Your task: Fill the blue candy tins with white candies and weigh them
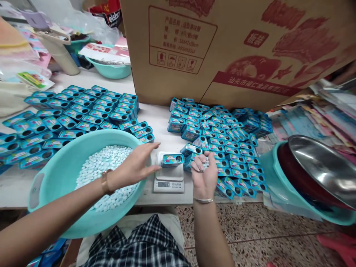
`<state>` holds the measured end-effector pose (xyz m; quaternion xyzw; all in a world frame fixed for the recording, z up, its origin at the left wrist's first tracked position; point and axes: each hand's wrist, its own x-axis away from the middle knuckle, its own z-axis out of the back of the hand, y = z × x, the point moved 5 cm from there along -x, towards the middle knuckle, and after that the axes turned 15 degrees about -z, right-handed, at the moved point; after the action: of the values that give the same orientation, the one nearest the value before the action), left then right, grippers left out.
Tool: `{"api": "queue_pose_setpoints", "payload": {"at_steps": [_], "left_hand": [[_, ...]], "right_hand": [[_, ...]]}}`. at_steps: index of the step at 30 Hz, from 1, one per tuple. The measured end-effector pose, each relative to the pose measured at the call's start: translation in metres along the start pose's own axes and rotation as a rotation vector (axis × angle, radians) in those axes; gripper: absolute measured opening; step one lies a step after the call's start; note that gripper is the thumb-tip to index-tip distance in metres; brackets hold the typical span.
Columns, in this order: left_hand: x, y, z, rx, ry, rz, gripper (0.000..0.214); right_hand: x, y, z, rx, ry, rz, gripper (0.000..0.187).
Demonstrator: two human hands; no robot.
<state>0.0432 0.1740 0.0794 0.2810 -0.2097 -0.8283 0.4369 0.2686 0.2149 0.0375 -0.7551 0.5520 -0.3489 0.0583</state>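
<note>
One tin (172, 160) sits on the scale (169, 182), long axis left to right. My left hand (133, 167), spread flat, lies just left of it; my right hand (204, 173), cupping tablets (205, 163), just right.

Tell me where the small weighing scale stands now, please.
The scale stands at the front edge of the table in the head view, between the teal basin on its left and the right hand cupping tablets; a blue tin lies on it.

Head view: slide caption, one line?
Left hand beside tin on scale; right hand cupping pale tablets.
</note>
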Motion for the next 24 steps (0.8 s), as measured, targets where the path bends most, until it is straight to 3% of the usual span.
{"api": "queue_pose_setpoints", "payload": {"at_steps": [4,9,15,24], "left_hand": [[-0.027,0.015,-0.032,-0.105,-0.098,-0.096,0.065],[-0.045,0.015,-0.055,-0.178,-0.152,-0.050,0.059],[-0.048,0.011,-0.059,-0.155,-0.136,-0.027,0.050],[-0.042,0.003,-0.051,-0.164,-0.120,-0.037,0.066]], "right_hand": [[-0.011,0.011,-0.023,0.088,0.040,0.098,0.024],[-0.018,0.020,-0.034,0.118,0.066,0.150,0.026],[-0.019,0.018,-0.039,0.125,0.026,0.179,0.023],[-0.008,-0.009,-0.036,0.007,-0.044,0.111,0.022]]}}
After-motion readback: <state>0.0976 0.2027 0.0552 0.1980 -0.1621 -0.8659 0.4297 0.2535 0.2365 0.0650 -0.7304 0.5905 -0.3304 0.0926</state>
